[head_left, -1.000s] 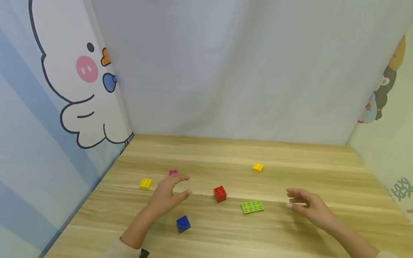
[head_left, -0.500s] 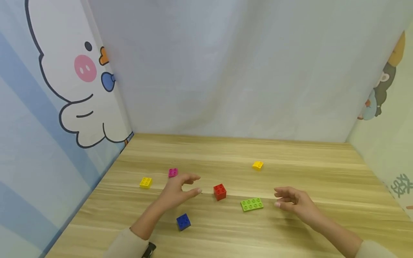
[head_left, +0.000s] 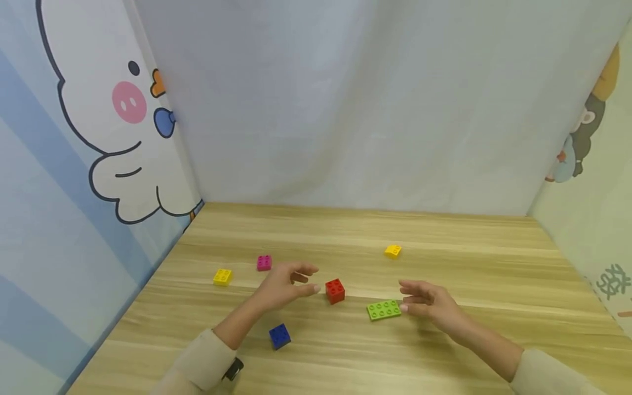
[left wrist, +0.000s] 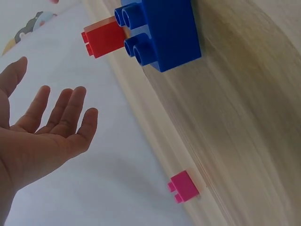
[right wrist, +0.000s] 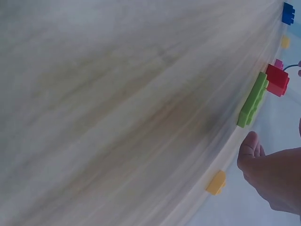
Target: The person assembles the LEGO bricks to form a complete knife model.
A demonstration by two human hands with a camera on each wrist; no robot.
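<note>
The red block (head_left: 334, 291) is neared by the left hand (head_left: 285, 288), the green block (head_left: 383, 310) by the right hand (head_left: 434, 307); grips released, neither is held.

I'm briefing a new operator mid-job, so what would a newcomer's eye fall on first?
Probably the big white cartoon figure on the left wall in the head view. On the wooden table, the red block stands out between the left hand and the lime-green block near the right hand.
</note>
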